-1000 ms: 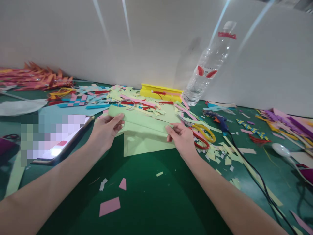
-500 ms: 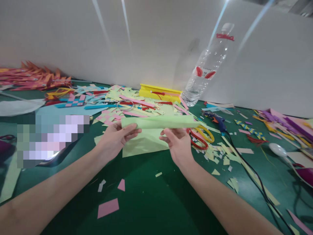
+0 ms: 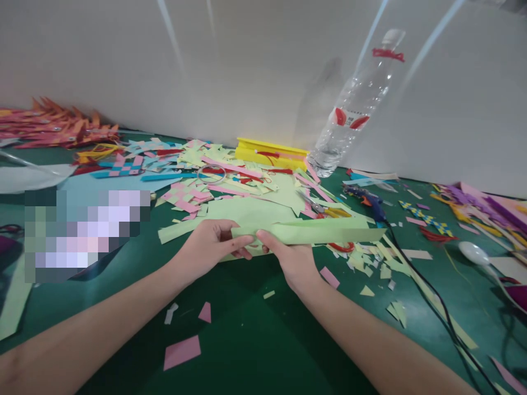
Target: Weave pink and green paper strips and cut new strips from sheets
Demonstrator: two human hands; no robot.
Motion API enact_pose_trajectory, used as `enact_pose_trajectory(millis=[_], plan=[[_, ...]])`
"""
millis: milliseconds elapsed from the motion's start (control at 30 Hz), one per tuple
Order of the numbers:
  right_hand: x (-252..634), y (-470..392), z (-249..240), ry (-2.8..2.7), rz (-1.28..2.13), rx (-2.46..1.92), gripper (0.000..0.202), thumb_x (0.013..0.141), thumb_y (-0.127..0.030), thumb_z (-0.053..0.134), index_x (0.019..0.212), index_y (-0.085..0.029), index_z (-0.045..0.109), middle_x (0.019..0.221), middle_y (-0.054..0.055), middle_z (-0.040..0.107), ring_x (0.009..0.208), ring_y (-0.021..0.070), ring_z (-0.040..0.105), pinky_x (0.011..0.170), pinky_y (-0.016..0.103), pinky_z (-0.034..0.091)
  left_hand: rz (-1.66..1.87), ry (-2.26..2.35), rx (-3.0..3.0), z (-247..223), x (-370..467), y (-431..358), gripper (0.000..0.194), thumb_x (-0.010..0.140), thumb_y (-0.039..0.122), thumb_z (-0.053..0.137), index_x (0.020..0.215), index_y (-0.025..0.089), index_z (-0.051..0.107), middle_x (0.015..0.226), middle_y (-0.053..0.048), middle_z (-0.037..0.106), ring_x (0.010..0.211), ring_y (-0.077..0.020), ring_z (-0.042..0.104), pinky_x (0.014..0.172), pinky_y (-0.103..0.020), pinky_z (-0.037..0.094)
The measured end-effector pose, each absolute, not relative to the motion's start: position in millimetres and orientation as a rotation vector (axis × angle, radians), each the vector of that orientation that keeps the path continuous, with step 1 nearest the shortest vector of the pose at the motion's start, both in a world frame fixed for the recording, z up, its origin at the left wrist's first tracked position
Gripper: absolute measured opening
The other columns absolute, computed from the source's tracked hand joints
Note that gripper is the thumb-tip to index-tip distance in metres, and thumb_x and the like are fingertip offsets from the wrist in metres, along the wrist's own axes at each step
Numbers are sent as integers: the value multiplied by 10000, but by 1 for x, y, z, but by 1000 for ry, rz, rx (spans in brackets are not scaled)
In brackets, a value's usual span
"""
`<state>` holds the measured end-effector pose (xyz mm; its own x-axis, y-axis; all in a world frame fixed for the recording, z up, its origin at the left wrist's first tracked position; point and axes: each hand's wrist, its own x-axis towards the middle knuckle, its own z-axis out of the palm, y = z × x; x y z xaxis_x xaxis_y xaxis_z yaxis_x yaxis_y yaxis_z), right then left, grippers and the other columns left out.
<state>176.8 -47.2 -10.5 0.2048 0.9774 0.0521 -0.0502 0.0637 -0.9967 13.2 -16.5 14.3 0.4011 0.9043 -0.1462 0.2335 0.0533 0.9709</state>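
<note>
1. Between the fingers of both hands, just above a green tabletop (image 3: pixel 247 354), is a folded strip of pale green paper (image 3: pixel 329 232), held level and reaching well out past the right-hand fingers.
2. The left hand (image 3: pixel 218 240) grips the strip's left end, thumb along the front, the other fingers curled behind and below.
3. The right hand (image 3: pixel 291 257) pinches the strip close by, thumb tip just beside the left thumb. Paper hides its other fingers, so I cannot tell how they bend.
4. Under and beyond the fingers lies a larger pale green sheet (image 3: pixel 251 209).
5. Farther beyond them I see a heap of paper scraps (image 3: pixel 201 157), a thin ring (image 3: pixel 211 174) and a folded yellow piece (image 3: pixel 251 151) near the grey wall (image 3: pixel 247 66).
6. Right of the fingers, scissors (image 3: pixel 338 213) with yellow and red handles are partly covered by the strip.
7. Farther right sit a blue glue gun (image 3: pixel 369 201) with a black cord (image 3: pixel 428 291), then a white spoon (image 3: pixel 472 252).
8. Beyond the right-hand fingers, a clear bottle (image 3: pixel 349 118) appears to lean rightward.
9. Well left of the fingers is a flat object (image 3: pixel 90 236), blurred by pixelation.
10. Nearer than the fingers rests a pink scrap (image 3: pixel 182 352).
</note>
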Motion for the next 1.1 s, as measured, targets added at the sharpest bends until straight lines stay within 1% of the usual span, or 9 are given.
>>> enact_pose_trajectory(millis=[133,333,600,667,733,800,900,1100], plan=[[175,-49,-8,-1034,1048,-1216,244,631,-378,776,548,-216,614,555,-2,633,561,172,602,578,323,528,671,1127,1466,17,14,-18,268,616,429,807,644,191,688,599,-37,718,659,-237,716,597,-263,536],[175,-49,-7,-1035,1049,-1253,291,625,-413,769,516,-212,590,522,5,613,530,172,592,556,327,540,675,1153,1526,16,13,-17,273,614,440,800,596,194,682,548,-28,694,610,-230,704,497,-228,482],[176,-49,-13,-1027,1083,-1236,260,631,-429,776,607,-204,649,574,8,656,564,177,623,602,336,553,653,1131,1584,15,12,-16,268,679,429,760,610,190,661,559,-29,697,563,-189,677,473,-206,435],[177,-48,-14,-1040,1079,-1231,264,634,-426,775,593,-205,635,559,-1,643,558,173,620,596,328,549,653,1105,1596,15,12,-16,285,679,439,758,612,191,635,545,-22,688,556,-189,674,440,-199,393],[178,-47,-15,-1066,1076,-1210,266,642,-412,771,571,-209,616,539,-17,625,541,160,609,588,312,542,642,1099,1615,15,12,-16,297,679,449,753,621,190,622,536,-19,684,530,-185,661,392,-191,318],[178,-47,-14,-1097,1068,-1187,266,654,-399,765,559,-210,603,525,-27,612,526,149,598,578,300,534,625,1101,1651,15,11,-16,283,683,452,747,658,187,650,546,-23,689,512,-179,648,374,-194,271],[179,-48,-13,-1135,1063,-1180,269,674,-386,753,544,-212,594,529,-27,609,532,146,599,595,297,532,601,1095,1718,15,11,-16,257,696,443,734,724,189,709,547,-24,691,499,-172,634,392,-204,286],[179,-49,-13,-1163,1059,-1191,271,678,-387,749,540,-219,588,538,-29,616,548,154,615,647,315,538,598,1115,1694,14,12,-15,178,712,385,729,693,208,731,521,-10,680,471,-154,617,388,-203,262]])
